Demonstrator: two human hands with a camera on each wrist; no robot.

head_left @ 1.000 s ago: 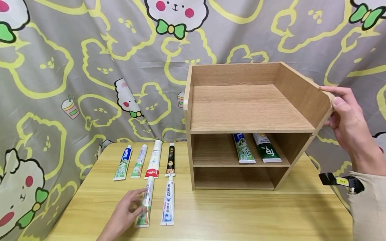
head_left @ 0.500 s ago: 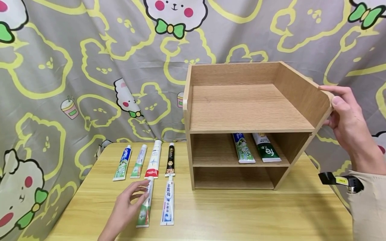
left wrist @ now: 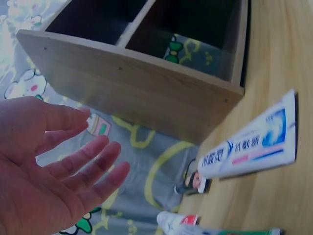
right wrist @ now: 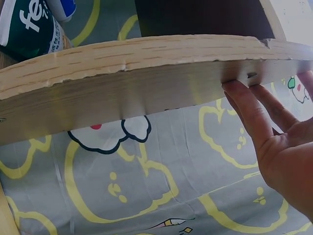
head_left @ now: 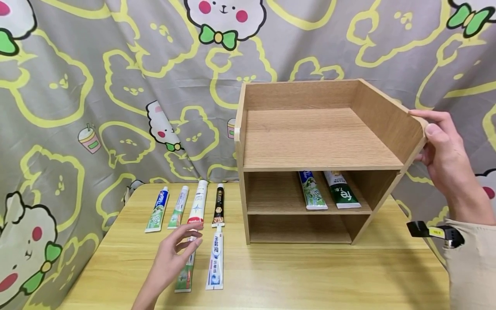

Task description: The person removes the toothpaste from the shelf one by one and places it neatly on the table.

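Note:
In the head view my left hand [head_left: 174,254] hovers over a white-and-green toothpaste tube [head_left: 186,271], fingers loosely bent and holding nothing. It hides part of that tube and the bottom of a red-and-white tube [head_left: 198,202]. Just right lies a white-and-blue toothpaste tube [head_left: 215,260], which the left wrist view also shows beyond the fingers [left wrist: 100,169]. My right hand [head_left: 445,150] grips the right side panel of a wooden desktop shelf [head_left: 321,137], thumb at its front edge. Its fingers [right wrist: 249,110] touch the panel's outer face in the right wrist view.
A blue-and-green tube [head_left: 157,211], a small white-and-green tube [head_left: 179,209] and a black tube [head_left: 218,206] lie in the back row. On the middle shelf rest another blue-and-green tube [head_left: 312,191] and a dark green tube [head_left: 342,191]. A patterned curtain [head_left: 128,86] hangs behind.
My left hand has moved up and to the right, from beside the white-and-green tube to over its upper end. The tubes and my right hand have stayed put.

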